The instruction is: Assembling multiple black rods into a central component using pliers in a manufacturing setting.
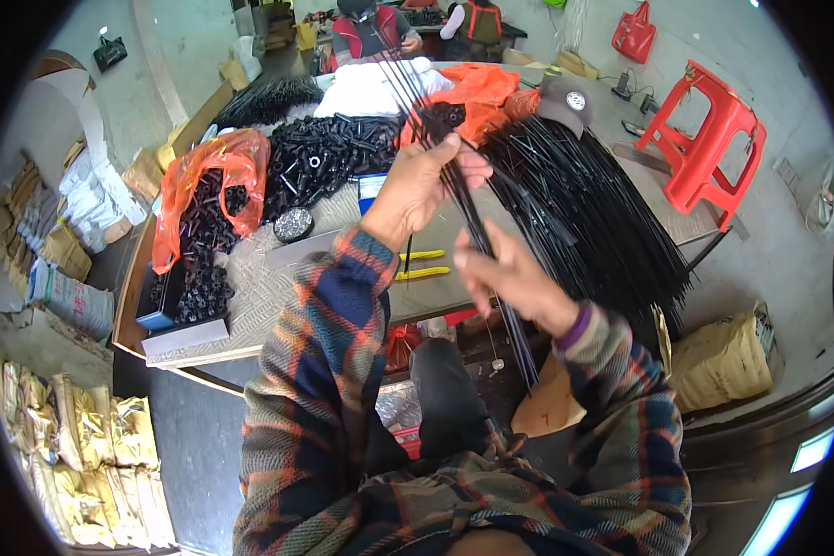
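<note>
My left hand (423, 185) is closed around a bundle of thin black rods (465, 206), held at a slant over the table. The rods fan apart above the hand, near a dark joint, and run down past the table's front edge. Lower on the same bundle, my right hand (517, 281) has its fingers curled about the rods, slightly blurred. Beneath the bundle lies a pair of yellow-handled pliers (423, 272). To the right spreads a large pile of black rods (588, 218).
Small black fittings (329, 153) are heaped at the left, beside an orange plastic bag (171, 208) and a round tin (294, 225). A grey cap (565, 104) rests behind the rod pile. A red stool (704, 139) stands right. Another person (366, 37) sits at the far side.
</note>
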